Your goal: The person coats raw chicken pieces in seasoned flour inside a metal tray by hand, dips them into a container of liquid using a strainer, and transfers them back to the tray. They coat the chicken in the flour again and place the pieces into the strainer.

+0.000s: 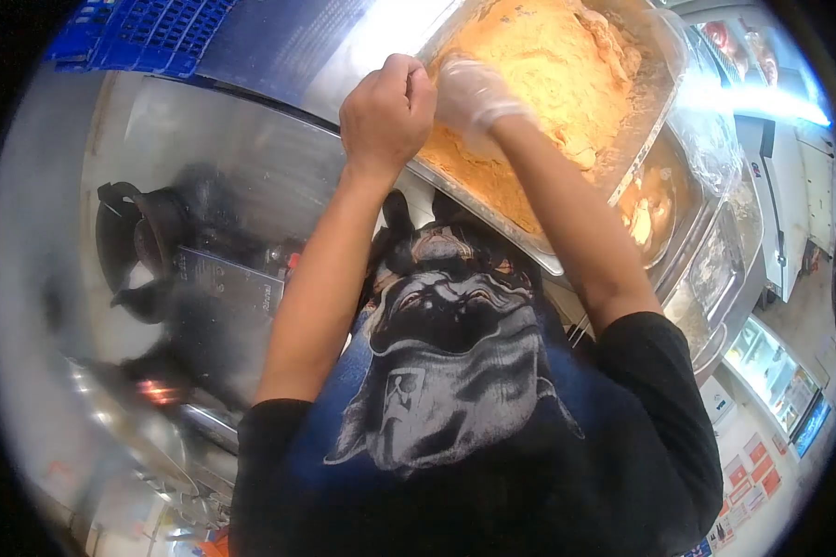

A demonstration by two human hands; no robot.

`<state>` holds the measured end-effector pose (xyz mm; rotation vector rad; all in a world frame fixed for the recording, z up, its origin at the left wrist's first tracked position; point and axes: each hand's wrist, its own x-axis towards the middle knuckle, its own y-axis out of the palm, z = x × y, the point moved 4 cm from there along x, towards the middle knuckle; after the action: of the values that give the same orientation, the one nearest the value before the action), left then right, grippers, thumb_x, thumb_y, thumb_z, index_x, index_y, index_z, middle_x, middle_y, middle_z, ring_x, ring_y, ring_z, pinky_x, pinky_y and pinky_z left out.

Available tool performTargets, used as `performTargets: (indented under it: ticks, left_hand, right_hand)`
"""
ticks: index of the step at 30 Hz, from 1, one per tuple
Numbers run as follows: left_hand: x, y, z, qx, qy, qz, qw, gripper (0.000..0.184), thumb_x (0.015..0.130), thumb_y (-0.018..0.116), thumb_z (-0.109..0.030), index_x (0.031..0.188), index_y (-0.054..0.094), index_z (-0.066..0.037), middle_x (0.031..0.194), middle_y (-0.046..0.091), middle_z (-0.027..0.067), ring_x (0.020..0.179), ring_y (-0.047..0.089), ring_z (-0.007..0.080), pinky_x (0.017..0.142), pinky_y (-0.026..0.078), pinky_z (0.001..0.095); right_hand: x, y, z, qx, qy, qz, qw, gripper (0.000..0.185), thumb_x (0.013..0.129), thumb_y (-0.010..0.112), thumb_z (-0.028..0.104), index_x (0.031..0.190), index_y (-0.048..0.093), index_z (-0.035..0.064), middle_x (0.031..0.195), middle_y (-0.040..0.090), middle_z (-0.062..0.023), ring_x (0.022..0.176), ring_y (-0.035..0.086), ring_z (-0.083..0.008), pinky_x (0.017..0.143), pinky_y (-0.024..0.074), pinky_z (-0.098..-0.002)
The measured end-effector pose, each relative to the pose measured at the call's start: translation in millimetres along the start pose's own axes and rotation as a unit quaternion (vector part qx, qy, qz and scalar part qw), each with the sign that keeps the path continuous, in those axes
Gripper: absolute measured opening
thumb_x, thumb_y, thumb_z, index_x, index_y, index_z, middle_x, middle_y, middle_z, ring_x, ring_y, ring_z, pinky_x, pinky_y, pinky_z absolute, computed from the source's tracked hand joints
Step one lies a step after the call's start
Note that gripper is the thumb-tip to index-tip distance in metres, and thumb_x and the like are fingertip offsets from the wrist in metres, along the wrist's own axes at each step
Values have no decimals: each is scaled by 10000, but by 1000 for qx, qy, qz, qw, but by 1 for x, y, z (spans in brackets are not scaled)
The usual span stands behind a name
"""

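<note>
My left hand (388, 113) is bare and curled into a fist near the left edge of a large metal tray (655, 130). What it holds, if anything, is hidden. My right hand (474, 97) wears a clear plastic glove and rests in the orange, batter-like mixture (553, 79) that fills the tray. Its fingers are partly hidden by the mixture and blurred. The mixture is heaped toward the upper right of the tray and spread thinner along the lower left side.
A round metal bowl (664, 200) with more orange mixture stands right of the tray, beside clear plastic wrap (706, 139) and further metal trays (715, 269). A blue plastic basket (163, 32) is at the upper left. Dark equipment (158, 232) stands at the left.
</note>
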<state>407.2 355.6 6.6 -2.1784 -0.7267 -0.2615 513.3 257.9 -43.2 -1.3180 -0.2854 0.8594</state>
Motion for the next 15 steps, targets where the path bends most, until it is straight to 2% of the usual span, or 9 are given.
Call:
performTargets:
  ticks: [1,2,5,10,11,12,13,14,15]
  left_hand:
    - [0,0,0,-2,3,-10,1000,130,974,639,-212,980,681,-90,750,699,103,692,691,322,650,534,433]
    - [-1,-1,1,-1,2,-9,1000,130,974,639,-212,980,681,-90,750,699,103,692,691,322,650,534,433]
    - [0,-4,1,-10,11,-12,1000,125,972,638,-205,977,681,-88,740,695,105,686,689,323,643,531,435]
    - [0,-6,0,-12,4,-2,1000,111,970,632,-185,961,676,-83,737,693,106,681,689,319,637,531,432]
    - [-1,-6,0,-13,3,-5,1000,111,970,632,-185,961,676,-83,737,693,106,681,689,319,637,531,432]
    - [-1,-5,-1,-8,9,-7,1000,111,971,631,-185,960,674,-83,737,693,105,681,689,318,637,531,432]
    - [-1,-4,-2,-4,17,-7,1000,111,971,629,-185,959,672,-83,736,693,104,682,689,318,636,530,432]
    - [0,-4,-2,-7,19,-7,1000,111,971,629,-185,959,672,-83,736,693,104,682,689,318,636,530,432]
    - [0,-4,-2,-12,16,-4,1000,113,971,628,-187,962,672,-83,739,694,103,683,689,319,637,529,435]
  right_hand:
    - [-3,4,10,-84,-13,-46,995,381,824,723,297,1029,784,-19,990,753,-250,977,750,-358,864,582,-445]
    - [-6,11,16,-84,-14,-45,995,381,824,723,297,1029,784,-19,990,753,-250,977,750,-358,864,582,-445]
    - [-9,22,20,-4,13,-5,1000,286,806,697,168,1013,792,-5,1032,754,-259,1001,757,-358,821,600,-431]
    - [-35,-24,-18,-65,17,-16,998,245,771,714,145,952,772,-10,970,753,-240,979,756,-357,844,603,-439]
    - [-30,-22,-39,-197,-45,37,979,324,813,721,260,987,765,-9,1000,755,-240,976,744,-372,868,584,-454]
    - [-23,-20,-59,-323,-105,89,936,420,855,728,376,1022,757,-8,1030,757,-240,973,733,-387,891,564,-470]
    - [-27,-28,-72,-324,-103,90,936,420,855,728,376,1022,757,-8,1030,757,-240,973,733,-387,891,564,-470]
    - [-29,-48,-93,-70,62,46,995,465,852,748,413,1072,760,4,1062,755,-235,993,731,-389,905,562,-470]
    - [-33,-61,-113,191,220,-3,957,513,850,768,451,1121,764,15,1095,753,-229,1013,729,-390,920,560,-470]
